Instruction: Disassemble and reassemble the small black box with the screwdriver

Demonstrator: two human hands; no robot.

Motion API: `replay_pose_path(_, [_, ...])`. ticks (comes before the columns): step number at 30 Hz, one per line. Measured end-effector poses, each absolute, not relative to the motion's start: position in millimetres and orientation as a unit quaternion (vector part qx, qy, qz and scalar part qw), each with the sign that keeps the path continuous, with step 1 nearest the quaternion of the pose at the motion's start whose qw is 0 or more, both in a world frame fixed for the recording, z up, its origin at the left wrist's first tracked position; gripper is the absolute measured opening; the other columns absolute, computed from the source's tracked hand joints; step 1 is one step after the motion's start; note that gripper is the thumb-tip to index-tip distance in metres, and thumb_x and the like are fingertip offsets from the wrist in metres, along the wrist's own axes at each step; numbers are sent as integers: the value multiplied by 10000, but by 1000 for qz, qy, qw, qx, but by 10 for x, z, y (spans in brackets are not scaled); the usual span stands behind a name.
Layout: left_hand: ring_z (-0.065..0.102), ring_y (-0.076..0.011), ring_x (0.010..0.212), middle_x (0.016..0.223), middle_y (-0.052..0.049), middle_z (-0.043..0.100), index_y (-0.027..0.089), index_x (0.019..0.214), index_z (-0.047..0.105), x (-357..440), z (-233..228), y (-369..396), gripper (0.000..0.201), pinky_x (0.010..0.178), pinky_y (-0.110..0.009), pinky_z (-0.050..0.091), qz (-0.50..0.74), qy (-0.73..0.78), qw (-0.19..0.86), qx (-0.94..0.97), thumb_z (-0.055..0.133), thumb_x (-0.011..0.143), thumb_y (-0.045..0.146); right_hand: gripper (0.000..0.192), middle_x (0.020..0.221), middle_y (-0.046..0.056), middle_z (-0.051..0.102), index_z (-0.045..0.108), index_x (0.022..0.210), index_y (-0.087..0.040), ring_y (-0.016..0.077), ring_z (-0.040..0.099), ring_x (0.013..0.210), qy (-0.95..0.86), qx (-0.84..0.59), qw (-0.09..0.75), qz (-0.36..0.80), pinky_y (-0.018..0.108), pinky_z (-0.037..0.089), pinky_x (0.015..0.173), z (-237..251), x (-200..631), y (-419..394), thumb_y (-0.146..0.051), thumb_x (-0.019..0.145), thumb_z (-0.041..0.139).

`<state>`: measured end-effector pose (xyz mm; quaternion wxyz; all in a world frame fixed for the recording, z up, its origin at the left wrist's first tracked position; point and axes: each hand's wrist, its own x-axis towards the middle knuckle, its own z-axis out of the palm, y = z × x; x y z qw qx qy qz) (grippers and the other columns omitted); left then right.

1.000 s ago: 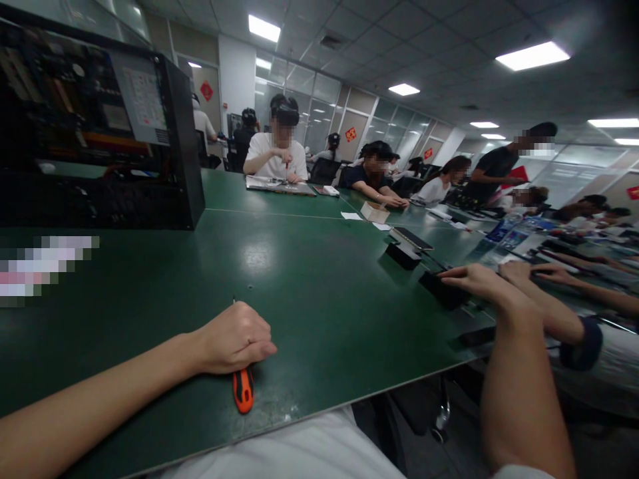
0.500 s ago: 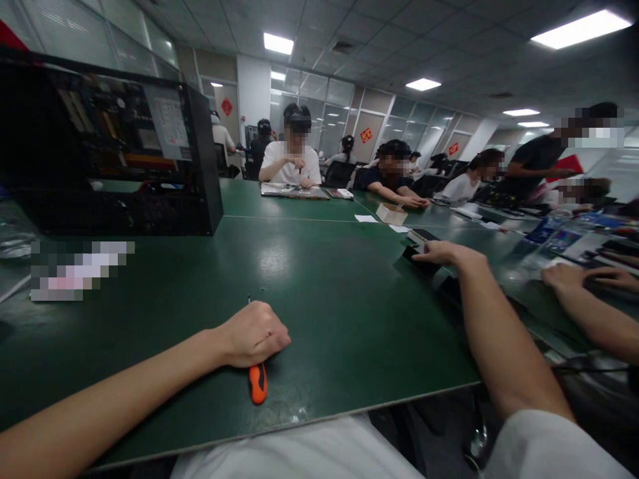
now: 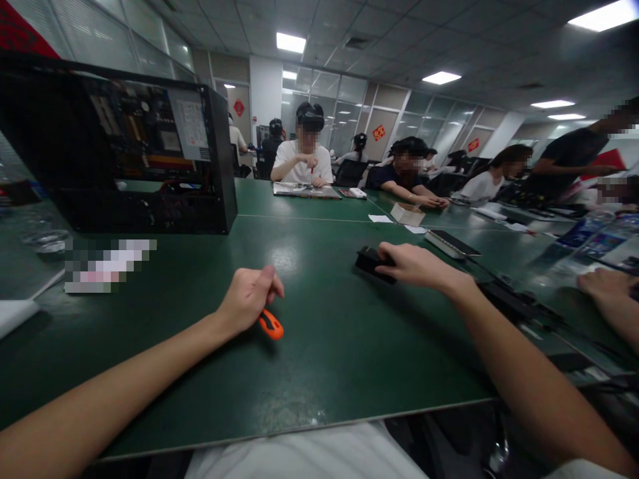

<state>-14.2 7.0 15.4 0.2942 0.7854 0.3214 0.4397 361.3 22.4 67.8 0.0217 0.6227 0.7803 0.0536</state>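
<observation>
My left hand (image 3: 248, 299) is closed around a screwdriver with an orange and black handle (image 3: 272, 325). The handle's end sticks out below my palm, while the shaft is hidden. To the right, my right hand (image 3: 418, 265) grips a small black boxy part (image 3: 370, 261) between thumb and fingers, just above the green tabletop (image 3: 309, 372). What kind of part it is cannot be made out. At the left stands a black computer case (image 3: 227, 173), its side open on circuit boards and cables.
A black-topped, book-like block (image 3: 452, 244) and a small open box (image 3: 408, 215) lie beyond my right hand. Black cables and parts (image 3: 519, 306) line the table's right side, near another person's hand (image 3: 606, 283). Water bottles (image 3: 584, 233) stand farther right. Co-workers sit across the table.
My right hand has come leftward from beside the book-like block, bringing the black part over the table. My left hand has lifted and turned, tilting the screwdriver. The view has swung slightly left.
</observation>
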Motion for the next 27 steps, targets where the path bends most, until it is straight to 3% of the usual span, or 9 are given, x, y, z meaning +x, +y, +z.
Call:
replay_pose_path(5, [491, -119, 477, 558, -27, 556, 139, 688, 696, -141, 227, 119, 727, 455, -225, 363, 515, 410, 326, 678, 329, 1015, 674, 161, 982, 47, 705, 561, 1018, -230, 201, 641, 763, 898, 439, 13, 35, 285, 297, 583, 668, 2352, -262, -355, 939, 624])
replay_pose_path(8, [491, -124, 471, 553, -28, 553, 146, 676, 684, -115, 238, 109, 725, 448, -232, 368, 525, 412, 338, 663, 336, 1000, 692, 163, 1022, 57, 710, 576, 1032, -210, 203, 660, 782, 917, 398, -13, 15, 293, 362, 603, 565, 2028, -358, -341, 952, 630])
replay_pose_path(12, [499, -132, 486, 537, -15, 527, 159, 646, 656, -28, 254, 52, 680, 477, -243, 383, 552, 421, 302, 654, 354, 1018, 641, 417, 1152, 123, 698, 570, 1187, -165, 255, 672, 985, 911, 380, -163, 15, 357, 498, 796, 368, 1983, -292, -485, 935, 660])
replay_pose_path(15, [505, -132, 502, 533, -5, 509, 166, 618, 625, 70, 242, 16, 626, 517, -253, 390, 586, 427, 240, 646, 370, 1043, 548, 609, 1187, 141, 695, 524, 1325, -156, 251, 662, 1038, 899, 315, -302, 20, 391, 516, 889, 251, 1993, -238, -565, 899, 677])
replay_pose_path(19, [537, -137, 518, 552, -4, 534, 169, 639, 625, 126, 210, 23, 572, 558, -264, 415, 571, 400, 200, 689, 365, 1054, 463, 292, 966, 77, 725, 641, 1166, -176, 188, 661, 865, 897, 238, -373, 28, 337, 517, 806, 212, 1970, -235, -398, 977, 625])
replay_pose_path(21, [614, -161, 617, 655, -24, 626, 164, 775, 680, 90, 216, 46, 485, 631, -273, 468, 542, 375, 182, 730, 383, 1047, 435, 197, 939, 64, 723, 670, 1099, -179, 168, 660, 846, 875, 235, -423, 1, 312, 518, 785, 248, 2011, -227, -331, 987, 611])
replay_pose_path(24, [687, -238, 969, 1031, -91, 739, 164, 1154, 674, -27, 232, 96, 334, 875, -347, 520, 475, 327, 148, 804, 548, 970, 413, 183, 898, 36, 717, 691, 1026, -198, 145, 660, 803, 788, 297, -535, -66, 285, 523, 737, 344, 2183, -149, -350, 988, 597])
replay_pose_path(27, [663, -268, 1133, 1286, -130, 691, 166, 1392, 552, -146, 194, 145, 583, 968, -369, 512, 368, 274, 200, 866, 693, 882, 409, 279, 777, -1, 673, 683, 935, -200, 112, 617, 642, 665, 354, -639, -154, 245, 494, 592, 432, 2403, 3, -468, 964, 611])
